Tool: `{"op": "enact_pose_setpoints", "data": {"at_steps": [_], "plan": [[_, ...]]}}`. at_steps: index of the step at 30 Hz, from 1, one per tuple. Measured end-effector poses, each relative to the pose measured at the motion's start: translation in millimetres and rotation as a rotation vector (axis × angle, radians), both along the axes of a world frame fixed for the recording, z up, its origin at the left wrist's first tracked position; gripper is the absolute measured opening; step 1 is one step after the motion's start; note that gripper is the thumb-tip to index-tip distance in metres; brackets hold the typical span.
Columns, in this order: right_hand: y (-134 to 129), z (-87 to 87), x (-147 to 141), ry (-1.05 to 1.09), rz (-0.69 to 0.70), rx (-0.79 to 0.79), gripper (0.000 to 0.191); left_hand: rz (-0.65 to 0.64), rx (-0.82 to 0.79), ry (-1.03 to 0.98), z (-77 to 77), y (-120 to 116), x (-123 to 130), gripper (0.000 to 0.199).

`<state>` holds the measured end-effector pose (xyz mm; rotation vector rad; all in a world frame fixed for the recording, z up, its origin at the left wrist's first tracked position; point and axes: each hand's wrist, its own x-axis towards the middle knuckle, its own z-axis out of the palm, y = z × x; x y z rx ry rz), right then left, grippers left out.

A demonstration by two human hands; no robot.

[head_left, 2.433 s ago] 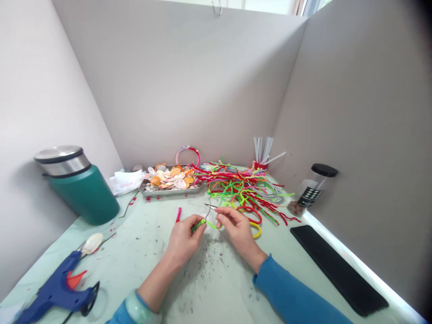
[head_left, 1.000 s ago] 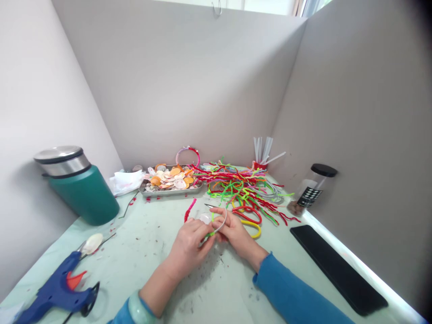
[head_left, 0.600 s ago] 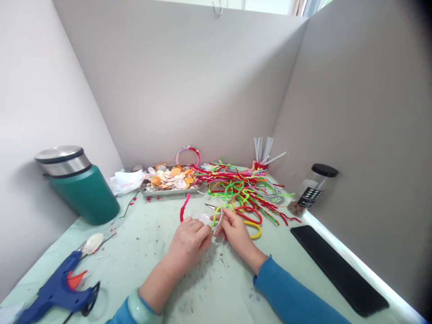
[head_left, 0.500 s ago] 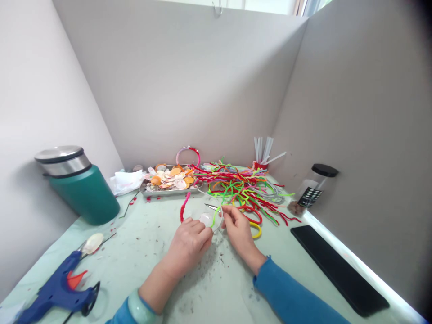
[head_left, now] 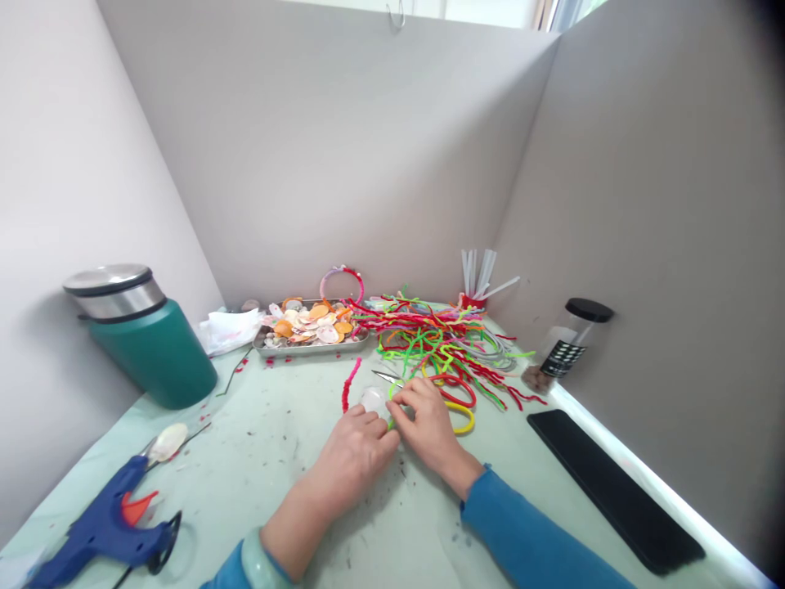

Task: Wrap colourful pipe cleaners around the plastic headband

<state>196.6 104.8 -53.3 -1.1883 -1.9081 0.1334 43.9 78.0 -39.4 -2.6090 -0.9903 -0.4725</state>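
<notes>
The pink strand (head_left: 347, 386) sticks up and away from me beyond my left hand (head_left: 357, 452), whose fingers are closed over the near end of the green strand (head_left: 391, 424). Just beyond those fingers lies the clear disc (head_left: 371, 399). The green strand runs away from me between my hands, its far part nearer my right hand (head_left: 426, 421), which pinches it narrowly. The scissors (head_left: 467, 419) lie beyond and right of that pinch.

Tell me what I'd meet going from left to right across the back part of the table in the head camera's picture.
Green bottle → crumpled white paper → metal tray of pale and orange pieces → red cup of whitish sticks → black-lidded jar.
</notes>
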Motion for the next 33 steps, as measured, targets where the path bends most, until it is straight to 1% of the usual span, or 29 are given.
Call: {"op": "enact_pose_setpoints", "data": {"at_steps": [6, 9, 12, 16, 19, 22, 25, 27, 29, 33], "plan": [[-4, 4.4, 1, 0.149, 0.142, 0.024, 0.012, 0.074, -0.088, -0.087, -4.2, 3, -4, 0.017], [-6, 6.2, 0, 0.21, 0.179, 0.006, 0.01, 0.103, -0.122, -0.097, -4.2, 3, -5, 0.017], [-6, 6.0, 0, 0.274, 0.162, -0.016, 0.01, 0.16, -0.148, -0.124, -3.0, 1, -5, 0.016], [-3, 3.5, 2, 0.416, 0.088, -0.077, 0.011, 0.251, -0.195, -0.173, -1.8, 2, -6, 0.017], [0, 1.6, 4, 0.545, 0.081, -0.137, 0.011, 0.274, -0.247, -0.202, -1.7, 3, -6, 0.02], [0, 2.4, 3, 0.664, 0.178, -0.221, 0.012, 0.283, -0.297, -0.217, -2.0, 3, -7, 0.024], [-2, 7.1, 1, 0.766, 0.302, -0.339, 0.013, 0.302, -0.328, -0.255, -2.3, 3, -7, 0.023], [-4, 10.8, 1, 0.809, 0.359, -0.412, 0.013, 0.312, -0.342, -0.29, -2.1, 3, -8, 0.022], [-5, 12.9, 1, 0.84, 0.389, -0.454, 0.013, 0.303, -0.357, -0.321, -1.0, 4, -7, 0.023], [-2, 11.5, 4, 0.927, 0.427, -0.481, 0.013, 0.231, -0.408, -0.364, 1.9, 5, -6, 0.026]]}}
